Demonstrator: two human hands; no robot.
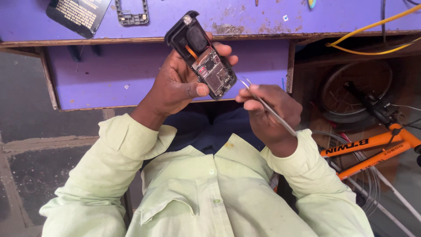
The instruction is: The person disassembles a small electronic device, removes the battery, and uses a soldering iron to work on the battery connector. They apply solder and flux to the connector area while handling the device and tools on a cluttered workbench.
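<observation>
The left hand [177,83] is raised palm-up in front of the chest, wrist bent back, with its fingers curled shut around an opened phone [201,55]. The thumb presses the phone's lower edge, and the other fingertips show past its right side. The phone is tilted, its top end toward the tabletop [263,17], with circuit board and speaker bared.

The right hand [272,112] sits just right of and below the phone, knuckles up, its fingers pinched closed on thin metal tweezers [267,107]. The tweezer tips point up-left and lie just beside the phone's lower right corner; whether they touch it cannot be told. Both forearms wear pale green sleeves. A black frame [131,15] lies on the tabletop, and an orange bicycle [372,149] stands at right.
</observation>
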